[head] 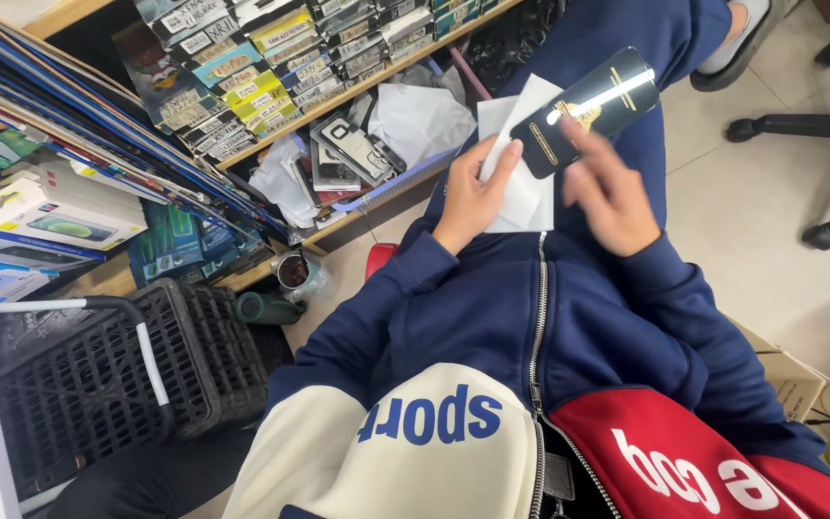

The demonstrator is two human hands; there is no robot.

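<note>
The person sat with both hands raised over the lap. The left hand (473, 197) pinched a white paper sheet (523, 192), thumb on top near its upper edge and the other fingers hidden under the paper, so the grip was closed on the sheet. The right hand (609, 197) was half open, its fingers spread and reaching up to the lower end of a black phone case (588, 111) with gold markings; the fingertips touched the case's edge, though whether they truly clasped it or only steadied it could not be told from this angle. The case lay tilted across the top right part of the sheet, overlapping it.

To the left stood a wooden shelf (377, 77) packed with rows of small labelled boxes (261, 72), and below them a shallow tray holding loose phone cases (357, 149) and crumpled white wrappers (420, 120). A black plastic crate (98, 384) with a white handle sat near the person's left side. An office chair base (818, 144) stood on the tiled floor (751, 250) at the right.
</note>
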